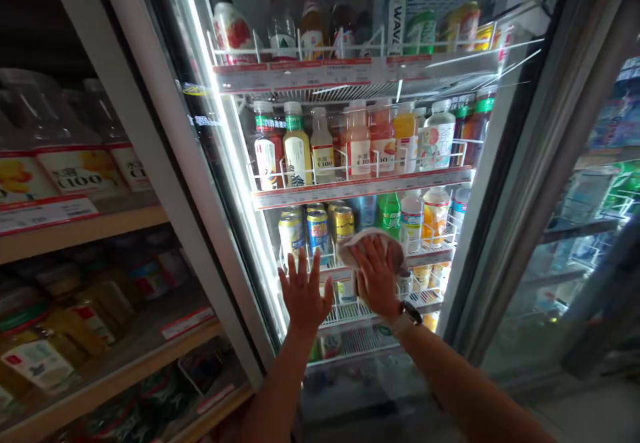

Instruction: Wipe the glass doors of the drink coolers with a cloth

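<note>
My left hand is raised with its fingers spread, in front of the lower shelves of a lit drinks fridge. It seems to lie flat on the glass door, and nothing is in it. To its right, my right hand presses a pale cloth against the glass, fingers spread over it. A dark watch sits on the right wrist. Behind the glass, near the hands, stand a blue can, a gold can and a green bottle.
Juice bottles and other drinks fill the fridge's upper shelves. At the left, open shelves hold large juice jugs and bottles of yellow liquid. A metal door frame runs along the right, beside another section with bottles.
</note>
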### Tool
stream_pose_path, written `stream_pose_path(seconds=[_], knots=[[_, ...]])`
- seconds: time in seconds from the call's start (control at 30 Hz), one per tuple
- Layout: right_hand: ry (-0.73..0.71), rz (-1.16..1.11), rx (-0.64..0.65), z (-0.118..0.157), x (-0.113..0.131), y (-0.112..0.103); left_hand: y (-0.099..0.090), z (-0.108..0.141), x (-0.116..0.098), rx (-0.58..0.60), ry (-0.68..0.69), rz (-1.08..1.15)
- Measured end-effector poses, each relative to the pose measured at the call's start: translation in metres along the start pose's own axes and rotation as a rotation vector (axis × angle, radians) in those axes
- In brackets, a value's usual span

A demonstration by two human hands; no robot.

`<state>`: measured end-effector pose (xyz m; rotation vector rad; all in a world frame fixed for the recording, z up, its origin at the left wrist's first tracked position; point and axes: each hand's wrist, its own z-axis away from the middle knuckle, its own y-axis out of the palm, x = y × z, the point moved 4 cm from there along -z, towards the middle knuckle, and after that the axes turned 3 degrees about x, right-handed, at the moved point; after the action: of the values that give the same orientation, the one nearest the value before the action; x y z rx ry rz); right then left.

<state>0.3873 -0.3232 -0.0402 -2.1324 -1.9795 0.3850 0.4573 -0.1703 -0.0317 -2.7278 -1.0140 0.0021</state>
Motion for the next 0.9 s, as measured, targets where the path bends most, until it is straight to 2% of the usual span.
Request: stream_pose_path(seconds=[0.07, 0.13, 0.2, 0.23, 0.27, 0.33, 0.5, 0.57, 0.6, 0.63, 0.7, 0.83, 0.9], knots=[[-0.056, 0.009, 0.062, 0.052, 0.007, 0.016, 0.01, -0.001, -0.021, -0.004, 0.066, 0.014], [-0.097, 0.011, 0.108, 0.098, 0.009, 0.028, 0.021, 0.0, -0.031, -0.011, 0.076, 0.004], [-0.106, 0.01, 0.142, 0.124, 0.006, 0.034, 0.03, 0.002, -0.034, -0.02, 0.071, -0.017], [-0.101, 0.006, 0.146, 0.127, 0.003, 0.034, 0.033, 0.003, -0.034, -0.025, 0.071, -0.027], [-0.093, 0.001, 0.137, 0.121, 0.0, 0.032, 0.035, 0.004, -0.034, -0.025, 0.074, -0.035], [-0.046, -0.009, 0.073, 0.09, -0.008, 0.02, 0.036, 0.006, -0.032, -0.014, 0.078, -0.043], [0.172, -0.047, -0.136, -0.027, -0.034, -0.018, 0.036, 0.009, -0.031, -0.016, 0.076, -0.043], [0.2, -0.059, -0.158, -0.047, -0.038, -0.023, 0.037, 0.009, -0.032, -0.011, 0.074, -0.03], [0.203, -0.055, -0.151, -0.046, -0.038, -0.022, 0.037, 0.009, -0.032, -0.009, 0.072, -0.025], [0.2, -0.046, -0.131, -0.038, -0.037, -0.019, 0.036, 0.009, -0.032, -0.006, 0.07, -0.02], [0.169, -0.02, -0.062, -0.004, -0.032, -0.007, 0.035, 0.008, -0.033, -0.004, 0.072, -0.014], [0.064, 0.026, 0.048, 0.099, -0.019, 0.022, 0.034, 0.007, -0.032, 0.002, 0.078, -0.006], [0.051, 0.038, 0.076, 0.139, -0.017, 0.032, 0.034, 0.008, -0.031, 0.003, 0.077, -0.004]])
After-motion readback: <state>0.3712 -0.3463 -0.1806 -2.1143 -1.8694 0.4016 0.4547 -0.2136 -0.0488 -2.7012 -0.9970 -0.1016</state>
